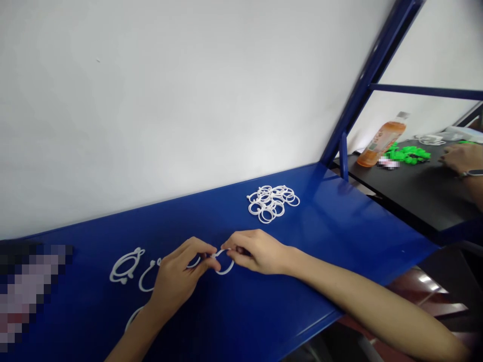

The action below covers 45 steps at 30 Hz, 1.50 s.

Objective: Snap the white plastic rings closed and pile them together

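Note:
Between my two hands is a thin white ring (225,273), held just above the blue tabletop. My left hand (181,269) pinches its left side between thumb and forefinger. On the ring's upper right, the fingers of my right hand (254,250) are closed. Another white ring (194,262) shows partly behind my left fingers. Left of that hand lie a partly covered white ring (145,281) and a small stack of white rings (124,266) with little knobs. My left forearm hides most of one more white ring (133,317).
A pile of several white rings (269,203) lies farther back on the blue table (324,221), near the wall. Rightward, a black desk (400,196) holds an orange drink bottle (383,141) and green pieces (411,153). Another person's hand (462,157) rests there. A blue post (362,83) rises between.

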Tool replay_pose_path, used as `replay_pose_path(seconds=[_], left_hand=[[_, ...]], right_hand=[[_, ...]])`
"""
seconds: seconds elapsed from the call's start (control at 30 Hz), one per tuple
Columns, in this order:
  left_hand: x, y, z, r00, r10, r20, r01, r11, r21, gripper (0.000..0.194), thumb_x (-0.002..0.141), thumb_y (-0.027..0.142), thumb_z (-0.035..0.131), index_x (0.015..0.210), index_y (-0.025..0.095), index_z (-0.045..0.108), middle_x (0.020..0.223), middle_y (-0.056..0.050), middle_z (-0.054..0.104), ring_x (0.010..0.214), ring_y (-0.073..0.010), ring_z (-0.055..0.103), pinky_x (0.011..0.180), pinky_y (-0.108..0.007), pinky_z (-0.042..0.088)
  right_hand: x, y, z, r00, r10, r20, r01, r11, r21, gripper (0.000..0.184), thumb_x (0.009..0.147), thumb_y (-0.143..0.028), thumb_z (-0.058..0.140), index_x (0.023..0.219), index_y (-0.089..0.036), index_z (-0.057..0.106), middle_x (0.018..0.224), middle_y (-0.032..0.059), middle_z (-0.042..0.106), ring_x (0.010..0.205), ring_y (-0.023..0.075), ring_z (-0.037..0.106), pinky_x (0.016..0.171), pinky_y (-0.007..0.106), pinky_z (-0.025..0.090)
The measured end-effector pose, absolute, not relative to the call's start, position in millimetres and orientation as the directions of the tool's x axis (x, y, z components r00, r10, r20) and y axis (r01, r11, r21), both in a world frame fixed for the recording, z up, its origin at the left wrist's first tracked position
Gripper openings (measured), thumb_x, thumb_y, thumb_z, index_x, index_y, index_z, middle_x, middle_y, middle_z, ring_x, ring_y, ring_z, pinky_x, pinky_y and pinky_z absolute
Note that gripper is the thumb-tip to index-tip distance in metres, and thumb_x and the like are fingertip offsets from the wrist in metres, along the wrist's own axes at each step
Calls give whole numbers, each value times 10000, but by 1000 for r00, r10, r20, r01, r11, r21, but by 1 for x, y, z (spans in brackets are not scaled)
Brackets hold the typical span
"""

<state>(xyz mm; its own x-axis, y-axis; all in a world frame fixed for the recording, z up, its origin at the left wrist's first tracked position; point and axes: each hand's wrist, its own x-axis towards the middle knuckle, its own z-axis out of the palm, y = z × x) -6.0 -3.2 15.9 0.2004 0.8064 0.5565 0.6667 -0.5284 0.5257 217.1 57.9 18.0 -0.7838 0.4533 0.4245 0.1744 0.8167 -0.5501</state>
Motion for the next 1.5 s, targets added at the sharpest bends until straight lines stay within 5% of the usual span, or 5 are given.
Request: replay_pose_path(seconds=[0.3, 0.67, 0.87, 1.0, 1.5], left_hand=[[-1, -2, 12, 288, 756, 588, 645, -607, 465, 250, 925, 378, 640, 717, 239, 652, 677, 47, 676, 676, -118, 605, 704, -259, 477], [-15, 8, 5, 344, 787, 512, 790, -537, 295, 263, 916, 508, 610, 943, 259, 688, 907, 4, 738, 853, -184, 652, 862, -344, 445], [-48, 12, 9, 276, 928, 250, 926, -327, 189, 329, 899, 437, 537, 1165, 299, 674, 1200, -44, 663, 1080, -265, 615, 964, -445, 440], [-50, 14, 3, 248, 954, 170, 942, -278, 187, 361, 860, 330, 519, 1187, 273, 660, 1191, -57, 647, 1077, -263, 621, 959, -446, 448], [-43, 17, -1, 172, 960, 220, 952, -219, 212, 287, 948, 443, 460, 949, 269, 687, 986, -24, 711, 976, -252, 631, 877, -425, 419]], right_hand=[[221, 58, 17, -852, 343, 396, 88, 839, -537, 144, 1027, -178, 450, 927, -166, 553, 842, 41, 645, 743, 132, 602, 681, 230, 479], [226, 70, 26, -817, 403, 413, 330, 913, -239, 247, 1066, -245, 395, 1083, -157, 625, 961, 76, 659, 850, 165, 611, 737, 270, 495], [290, 117, 43, -381, 808, 449, 833, 511, -214, 176, 987, -120, 502, 1071, -149, 654, 1064, 117, 650, 892, 189, 627, 774, 283, 488], [327, 142, 41, -172, 930, 324, 921, 269, -283, 151, 940, -114, 569, 1017, -140, 697, 987, 101, 679, 865, 187, 647, 798, 269, 475], [335, 149, 34, -198, 972, 124, 947, 223, -231, 139, 887, -210, 665, 1008, -180, 727, 978, 71, 738, 885, 187, 672, 755, 236, 451]])
